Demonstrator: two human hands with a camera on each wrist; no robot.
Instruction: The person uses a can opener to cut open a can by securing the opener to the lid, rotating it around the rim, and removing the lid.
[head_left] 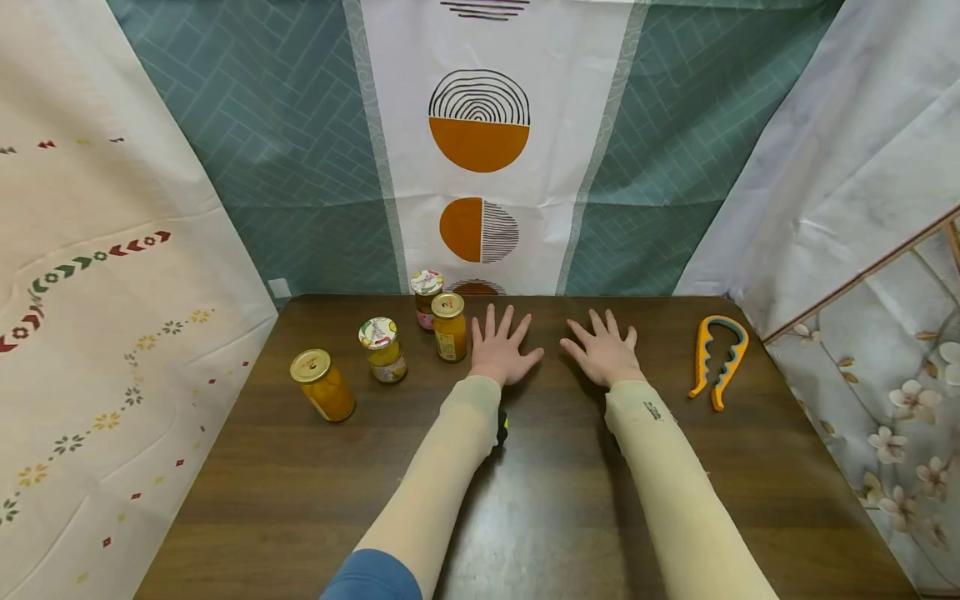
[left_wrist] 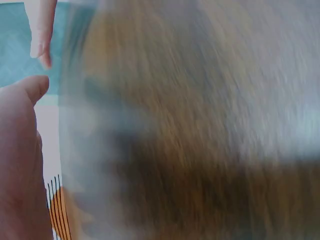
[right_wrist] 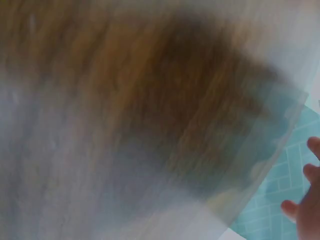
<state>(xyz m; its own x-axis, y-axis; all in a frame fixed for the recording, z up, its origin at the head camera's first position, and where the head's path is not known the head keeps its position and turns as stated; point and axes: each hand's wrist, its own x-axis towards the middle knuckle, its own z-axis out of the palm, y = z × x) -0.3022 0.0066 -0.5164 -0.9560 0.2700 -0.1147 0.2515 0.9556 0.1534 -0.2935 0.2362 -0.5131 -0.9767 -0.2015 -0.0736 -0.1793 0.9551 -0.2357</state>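
While the left hand (head_left: 500,350) and right hand (head_left: 603,354) are splayed, grasping nothing, the nearest jar (head_left: 450,335) stands upright just beside the left, around nine o'clock; the orange tool (head_left: 702,352) lies at the right's three o'clock, its long axis roughly twelve-to-six.

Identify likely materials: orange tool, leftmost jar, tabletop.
Orange tool: likely smooth plastic, from its even color; grey scalloped inner edge may be rubber.
Leftmost jar: probably clear glass, orange contents showing through; shiny gold lid looks metal.
Tabletop: wood or wood-look laminate, satin; brown grain, soft reflections.
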